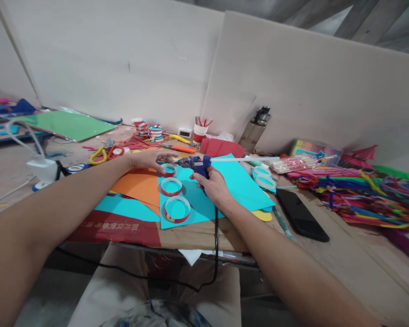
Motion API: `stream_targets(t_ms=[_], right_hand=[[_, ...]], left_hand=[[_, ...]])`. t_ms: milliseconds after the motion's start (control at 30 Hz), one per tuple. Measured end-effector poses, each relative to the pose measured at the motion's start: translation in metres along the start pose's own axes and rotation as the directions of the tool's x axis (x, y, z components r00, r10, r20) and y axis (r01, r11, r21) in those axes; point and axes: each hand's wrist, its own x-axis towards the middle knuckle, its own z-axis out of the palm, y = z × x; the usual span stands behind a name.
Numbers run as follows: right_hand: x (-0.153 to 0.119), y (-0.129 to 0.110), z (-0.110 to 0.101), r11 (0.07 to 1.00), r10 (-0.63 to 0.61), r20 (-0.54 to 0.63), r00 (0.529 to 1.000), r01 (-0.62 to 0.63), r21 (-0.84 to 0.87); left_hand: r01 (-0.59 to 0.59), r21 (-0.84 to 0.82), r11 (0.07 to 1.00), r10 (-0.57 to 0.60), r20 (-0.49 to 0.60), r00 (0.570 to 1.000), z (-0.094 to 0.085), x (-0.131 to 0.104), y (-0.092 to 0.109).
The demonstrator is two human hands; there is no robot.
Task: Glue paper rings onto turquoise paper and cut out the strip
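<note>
My right hand (214, 184) grips a blue glue gun (200, 166) with a long white glue stick out of its back; its nozzle points left. My left hand (150, 161) is at the farthest of three red-and-white paper rings, its fingers bent over the ring's far left edge. That ring (168, 170), a middle ring (171, 186) and a larger near ring (177, 210) stand in a column on a turquoise sheet (204, 206). What lies between the left fingertips is too small to make out.
Orange paper (139, 184) lies left of the rings. A black phone (301, 214) and colourful pipe cleaners (368, 195) are on the right. Behind stand a bottle (253, 134) and a red-and-white cup (200, 132). The gun's black cord (216, 245) hangs over the front edge.
</note>
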Motion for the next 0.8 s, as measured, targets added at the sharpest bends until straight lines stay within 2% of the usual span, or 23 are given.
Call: stream_targets(t_ms=[400,800], right_hand=[[0.0007,0.0017,-0.0002,0.999,-0.004,0.02,1.0,0.005,-0.054],[0.0002,0.0017,0.0001,0.998,-0.021,0.029,0.999,0.023,-0.06]], left_hand=[[-0.055,0.031,0.998,0.055,0.009,0.998,-0.001,0.0007,-0.0046],[-0.049,0.008,0.999,0.049,0.007,0.999,-0.0011,0.0,-0.0097]])
